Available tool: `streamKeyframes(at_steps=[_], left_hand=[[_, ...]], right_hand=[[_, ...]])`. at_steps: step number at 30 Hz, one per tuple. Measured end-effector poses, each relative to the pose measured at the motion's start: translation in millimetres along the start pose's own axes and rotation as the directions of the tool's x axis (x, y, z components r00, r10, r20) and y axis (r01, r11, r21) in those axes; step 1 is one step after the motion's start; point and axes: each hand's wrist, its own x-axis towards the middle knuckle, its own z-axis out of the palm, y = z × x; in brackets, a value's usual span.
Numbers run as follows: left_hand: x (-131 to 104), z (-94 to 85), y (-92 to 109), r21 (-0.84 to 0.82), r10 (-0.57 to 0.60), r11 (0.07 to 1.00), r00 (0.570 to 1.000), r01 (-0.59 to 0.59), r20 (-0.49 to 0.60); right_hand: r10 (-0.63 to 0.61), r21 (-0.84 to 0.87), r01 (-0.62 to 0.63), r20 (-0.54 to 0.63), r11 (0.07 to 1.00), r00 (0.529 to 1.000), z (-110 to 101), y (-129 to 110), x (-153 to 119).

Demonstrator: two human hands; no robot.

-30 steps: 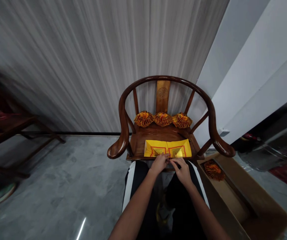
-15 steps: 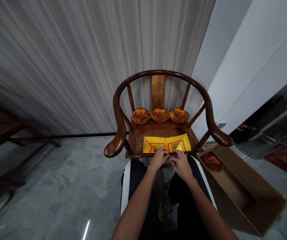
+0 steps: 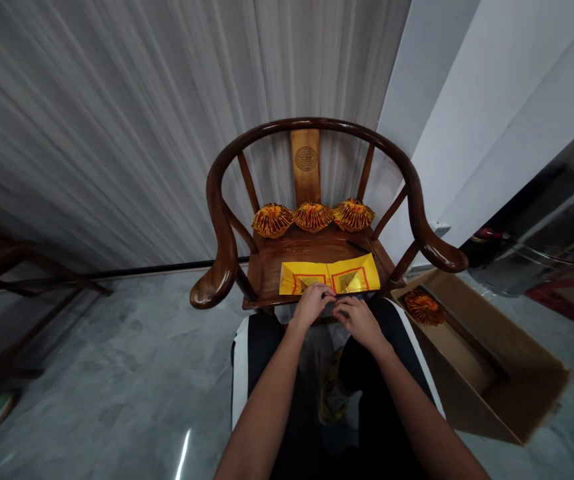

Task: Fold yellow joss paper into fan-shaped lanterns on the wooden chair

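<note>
A yellow sheet of joss paper (image 3: 307, 268) with red printed frames and gold foil patches lies spread along the front of the wooden chair's seat (image 3: 291, 249). It has a crease down its middle, and its edges rise a little. My left hand (image 3: 314, 303) is at the paper's near edge, left of the crease, fingers bent and pinching that edge. Just to the right, my right hand (image 3: 359, 320) has its fingers curled at the same edge, thumb close to the left fingertips. My fingers cover part of the near edge.
Three pleated gold-and-red paper fans (image 3: 313, 217) stand in a row along the chair's back. A thin dark stick (image 3: 357, 246) lies behind the paper. An open cardboard box (image 3: 497, 400) on the right holds another pleated piece (image 3: 424, 306). Dark wooden furniture (image 3: 31, 267) stands left.
My view has shifted slightly, so the chair sits higher and more to the left. Both hands stay at the paper's near edge, with small finger movements.
</note>
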Motion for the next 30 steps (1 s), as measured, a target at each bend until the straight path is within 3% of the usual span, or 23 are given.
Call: streamKeyframes(at_steps=[9,20,25,30], left_hand=[[3.0,-5.1,13.1,-0.068,0.011,0.998,1.000,-0.009,0.025],[12.4,6.0,2.1,-0.190,-0.088,0.980,0.991,0.067,-0.104],[15.5,6.8,2.2,-0.231,-0.092,0.971,0.992,0.069,-0.091],[16.9,6.2,3.3,-0.241,-0.087,0.968,0.993,0.067,-0.074]], right_hand=[[0.127,0.342,-0.085,-0.103,0.936,0.987,-5.4,12.7,3.0],[0.220,0.397,-0.151,-0.135,0.905,0.966,-13.7,11.7,-3.7],[0.165,0.387,-0.124,-0.076,0.914,0.983,-17.0,4.4,-7.6],[0.031,0.304,-0.030,0.002,0.952,1.000,-17.3,-0.2,-6.3]])
